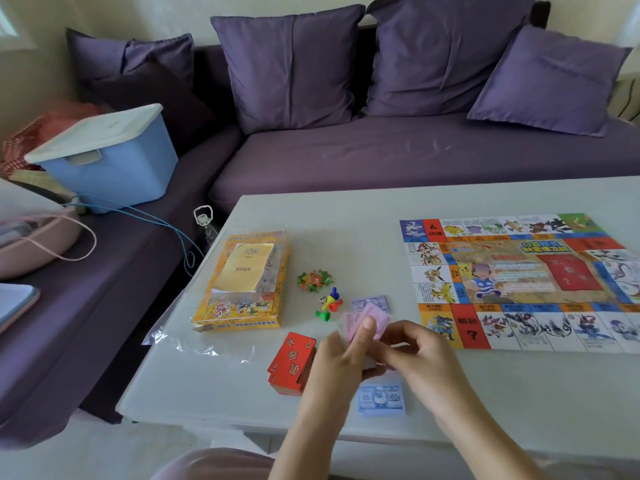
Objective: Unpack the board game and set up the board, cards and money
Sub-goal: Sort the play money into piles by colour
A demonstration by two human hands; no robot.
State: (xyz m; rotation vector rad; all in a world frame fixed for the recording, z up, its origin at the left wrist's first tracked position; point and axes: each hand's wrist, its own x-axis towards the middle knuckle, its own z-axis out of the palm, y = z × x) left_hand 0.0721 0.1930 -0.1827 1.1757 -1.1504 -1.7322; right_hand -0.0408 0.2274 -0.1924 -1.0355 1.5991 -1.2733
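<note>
Sorting pink notes (367, 322), left hand (341, 363) and right hand (420, 355) pinch them together at lower centre, likely separating money by colour. Blue note (381, 399) lies below, board (519, 282) spread at right

Board (519, 282) at right on table (311, 216), box (242, 282) at left, pawns (329, 304) between them, card stack (292, 363) before box

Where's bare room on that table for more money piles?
Bare table runs along the far edge and in front of the board, at right. Crowded around the left hand and right hand holding pink notes: red cards, pawns, blue notes.
</note>
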